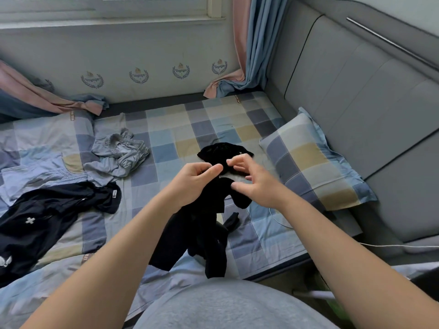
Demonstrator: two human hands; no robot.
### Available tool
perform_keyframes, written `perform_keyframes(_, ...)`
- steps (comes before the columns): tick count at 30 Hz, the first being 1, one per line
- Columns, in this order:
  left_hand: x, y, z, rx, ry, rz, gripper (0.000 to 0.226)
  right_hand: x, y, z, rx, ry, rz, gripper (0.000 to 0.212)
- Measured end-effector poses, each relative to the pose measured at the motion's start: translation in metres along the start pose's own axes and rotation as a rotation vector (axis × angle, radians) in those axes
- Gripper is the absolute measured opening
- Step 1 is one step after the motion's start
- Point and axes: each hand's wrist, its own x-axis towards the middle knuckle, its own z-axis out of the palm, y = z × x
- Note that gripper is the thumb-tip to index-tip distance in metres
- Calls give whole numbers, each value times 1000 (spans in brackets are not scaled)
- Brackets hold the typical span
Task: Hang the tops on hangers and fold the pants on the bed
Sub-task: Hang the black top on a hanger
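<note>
A black garment (pixel 190 236) hangs bunched in front of me above the checked bed (pixel 256 243). My left hand (pixel 192 181) grips its upper part, fingers curled round the cloth. My right hand (pixel 251 184) is at the garment's top edge, thumb and fingers spread and lightly bent, its fingertips on the fabric. Whether this piece is a top or pants I cannot tell. Further left lie a crumpled grey garment (pixel 118 155) with an elastic waistband, a light blue garment (pixel 35 174), and a dark navy garment (pixel 47 214) with a white cross mark. No hanger is visible.
A checked pillow (pixel 316 162) leans against the grey padded headboard (pixel 356 91) on the right. Pink and blue curtains (pixel 249 55) hang at the window wall and spill onto the bed's far corners. A thin white cable (pixel 380 245) runs along the right bedside.
</note>
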Motion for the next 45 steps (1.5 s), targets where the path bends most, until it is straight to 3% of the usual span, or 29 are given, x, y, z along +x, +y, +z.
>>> perform_keyframes(2,-1,2,4,-44,-2,25,53,2,-2,6,-43,-108,-6,39)
perform_keyframes(5,2,4,1,-77,11,35,66,2,0,16,-25,-20,8,6)
perform_keyframes(6,5,2,-1,-88,31,31,67,2,1,16,-25,25,29,6)
perform_keyframes(9,13,-5,-4,-57,143,2,55,-2,2,9,-100,158,20,18)
perform_keyframes(13,21,-22,1,216,247,22,31,-5,-19,-9,-72,364,-55,27)
perform_keyframes(17,13,-30,19,279,114,223,37,-3,-47,-13,6,472,-99,16)
perform_keyframes(20,9,-29,47,284,83,250,35,-4,-67,-7,28,453,-114,9)
perform_keyframes(23,9,-34,62,242,182,165,19,-4,-83,-11,74,460,-126,9)
perform_keyframes(29,24,-71,30,298,482,-85,20,-8,-87,-54,185,490,43,28)
perform_keyframes(34,32,-67,8,204,626,-95,14,-7,-80,-63,466,419,206,31)
perform_keyframes(38,29,-43,19,-151,524,-67,7,0,-79,-54,656,395,283,25)
perform_keyframes(43,15,-20,38,-260,174,144,26,6,-90,-45,889,391,275,24)
perform_keyframes(45,12,-22,46,-254,30,164,20,10,-95,-44,1004,389,253,23)
